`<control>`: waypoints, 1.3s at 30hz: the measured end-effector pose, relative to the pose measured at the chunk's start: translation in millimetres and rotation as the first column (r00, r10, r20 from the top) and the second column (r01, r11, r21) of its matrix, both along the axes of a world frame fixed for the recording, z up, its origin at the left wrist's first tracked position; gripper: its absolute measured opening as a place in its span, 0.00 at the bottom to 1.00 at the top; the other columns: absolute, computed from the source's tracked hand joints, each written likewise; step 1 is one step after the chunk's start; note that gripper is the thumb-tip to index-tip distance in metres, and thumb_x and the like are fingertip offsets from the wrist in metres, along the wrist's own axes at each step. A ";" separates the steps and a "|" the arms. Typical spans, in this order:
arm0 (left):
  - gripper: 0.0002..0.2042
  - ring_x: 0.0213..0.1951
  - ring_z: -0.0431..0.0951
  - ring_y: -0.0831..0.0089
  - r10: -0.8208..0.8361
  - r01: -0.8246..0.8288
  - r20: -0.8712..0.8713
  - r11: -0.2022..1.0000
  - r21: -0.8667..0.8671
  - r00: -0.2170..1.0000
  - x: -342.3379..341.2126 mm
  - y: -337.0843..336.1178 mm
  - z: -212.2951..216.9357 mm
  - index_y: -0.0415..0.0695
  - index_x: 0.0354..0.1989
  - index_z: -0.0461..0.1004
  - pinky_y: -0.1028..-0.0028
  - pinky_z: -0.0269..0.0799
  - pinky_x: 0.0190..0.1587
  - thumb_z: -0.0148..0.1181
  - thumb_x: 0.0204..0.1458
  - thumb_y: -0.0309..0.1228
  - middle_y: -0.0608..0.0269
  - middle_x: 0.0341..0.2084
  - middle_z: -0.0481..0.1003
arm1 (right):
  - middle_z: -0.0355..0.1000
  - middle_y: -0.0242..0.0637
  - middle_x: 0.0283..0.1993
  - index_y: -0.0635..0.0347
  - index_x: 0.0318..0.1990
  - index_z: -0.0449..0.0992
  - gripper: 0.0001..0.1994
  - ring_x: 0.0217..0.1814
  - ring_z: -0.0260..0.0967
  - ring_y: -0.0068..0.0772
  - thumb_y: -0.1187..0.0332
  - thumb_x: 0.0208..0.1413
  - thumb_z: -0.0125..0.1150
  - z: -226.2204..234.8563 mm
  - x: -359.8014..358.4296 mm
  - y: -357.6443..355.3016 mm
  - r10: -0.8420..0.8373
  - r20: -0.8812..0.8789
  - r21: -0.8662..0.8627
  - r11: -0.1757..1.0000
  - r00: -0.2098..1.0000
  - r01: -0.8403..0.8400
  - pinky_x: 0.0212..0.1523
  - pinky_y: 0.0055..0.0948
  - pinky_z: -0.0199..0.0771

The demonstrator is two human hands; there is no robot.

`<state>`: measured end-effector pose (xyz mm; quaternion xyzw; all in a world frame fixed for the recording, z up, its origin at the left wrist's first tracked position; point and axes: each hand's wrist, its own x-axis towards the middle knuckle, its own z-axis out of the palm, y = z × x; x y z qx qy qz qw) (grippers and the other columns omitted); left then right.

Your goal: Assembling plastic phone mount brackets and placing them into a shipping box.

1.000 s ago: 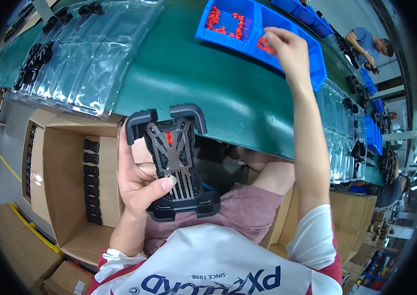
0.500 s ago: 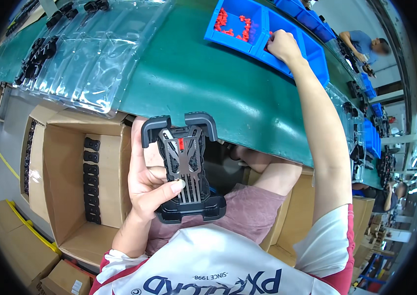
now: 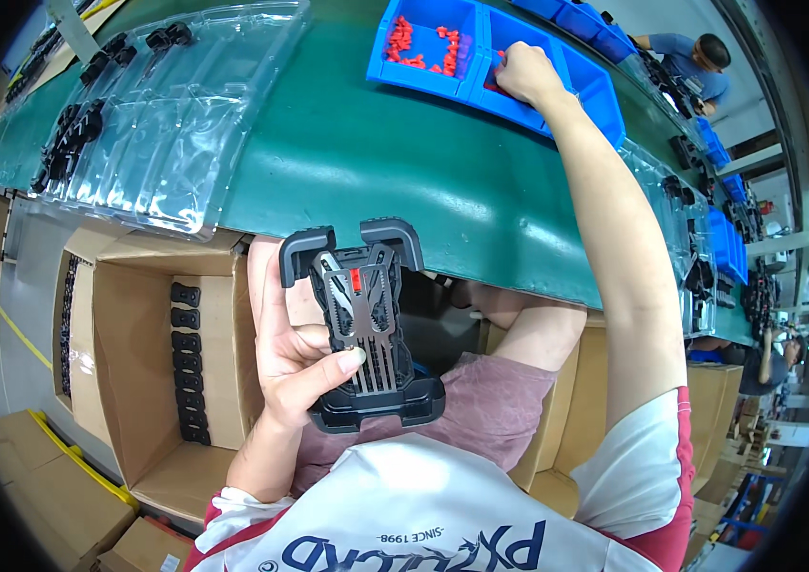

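My left hand (image 3: 292, 360) grips a black plastic holder (image 3: 366, 329) with grey metal ribs and a small red piece near its top, held upright just below the table's front edge. The thumb lies across its lower ribs. My right hand (image 3: 524, 72) reaches far over the green table (image 3: 376, 162) into a blue bin (image 3: 571, 91); its fingers are curled down inside and what they hold is hidden. The neighbouring blue bin (image 3: 423, 48) holds several small red parts.
Clear plastic trays (image 3: 147, 133) with black parts cover the table's left. An open cardboard box (image 3: 152, 372) with a row of black parts stands at my left, more boxes lower left and right. Further blue bins run along the right, where another person (image 3: 695, 62) works.
My left hand has brought the black holder a little to the right and closer under the table edge. My right hand stays in the blue bin, reaching slightly deeper.
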<state>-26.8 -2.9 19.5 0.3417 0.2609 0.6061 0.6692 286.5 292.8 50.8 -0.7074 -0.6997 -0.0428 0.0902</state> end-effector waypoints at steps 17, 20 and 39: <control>0.48 0.24 0.78 0.73 -0.211 0.211 0.032 0.978 0.005 0.977 13.4 -0.6 -0.2 0.47 0.69 0.26 0.84 0.67 0.24 0.51 0.45 0.11 0.42 0.39 0.75 | 0.75 0.49 0.35 0.72 0.36 0.75 0.08 0.30 0.74 0.35 0.74 0.52 0.60 15.8 -88.0 -228.4 0.369 -0.925 0.371 0.929 0.091 0.004 0.35 0.25 0.75; 0.48 0.15 0.67 0.82 -0.162 0.162 -0.003 0.984 -0.081 0.987 24.6 -4.1 15.2 0.47 0.69 0.27 0.88 0.56 0.17 0.50 0.43 0.10 0.47 0.30 0.77 | 0.68 0.59 0.53 0.67 0.34 0.74 0.06 0.58 0.65 0.51 0.78 0.47 0.60 11.0 -114.9 -265.8 0.517 -0.855 0.506 0.844 0.021 -0.180 0.58 0.41 0.66; 0.44 0.30 0.78 0.72 -0.221 0.221 -0.055 0.975 0.005 0.974 34.0 -13.5 18.3 0.39 0.68 0.32 0.82 0.72 0.29 0.51 0.43 0.10 0.45 0.65 0.50 | 0.61 0.52 0.62 0.47 0.26 0.82 0.06 0.71 0.43 0.60 0.64 0.37 0.69 18.4 -99.3 -280.3 0.770 -0.311 0.502 0.631 0.557 -0.592 0.66 0.48 0.53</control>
